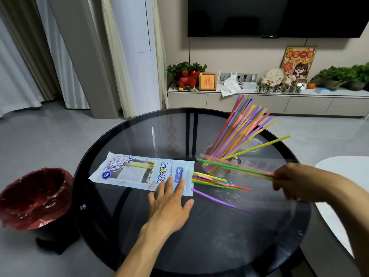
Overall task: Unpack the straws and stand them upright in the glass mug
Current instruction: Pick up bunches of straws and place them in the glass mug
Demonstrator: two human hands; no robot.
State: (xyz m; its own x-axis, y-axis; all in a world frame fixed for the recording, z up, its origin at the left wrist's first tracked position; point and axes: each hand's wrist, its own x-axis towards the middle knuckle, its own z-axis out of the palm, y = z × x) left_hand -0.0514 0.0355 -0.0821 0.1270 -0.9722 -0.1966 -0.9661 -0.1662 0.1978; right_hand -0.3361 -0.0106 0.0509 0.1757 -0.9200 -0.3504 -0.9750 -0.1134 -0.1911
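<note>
The right hand (295, 181) was closed in a pinch on a few straws (235, 167), a green one plainest and a pink and perhaps a yellow blurred beside it, so their exact number could not be told. They lay nearly level, their free ends reaching left across the front of the glass mug (220, 166). The left hand (169, 198) lay flat and open, fingers spread, holding nothing, pressing down the near right end of the straw packet (142, 171) on the round glass bench (139, 226).

To do this step well, the held straws would need tipping upright, their lower ends gathered together and lowered inside the mug's rim among those already standing, gently enough not to tip the leaning bunch. The left hand's press should keep the packet from sliding while the rest are drawn out.

By count: one mug, toward the far right of the bench, holding a fanned bunch (239, 128) of some two dozen or more, too crowded to number. One packet, with roughly six or seven straws (211, 179) poking from its open right end and a couple of yellow ones showing through its window. One purple straw (221, 201) lay loose on the bench near the packet's mouth.
</note>
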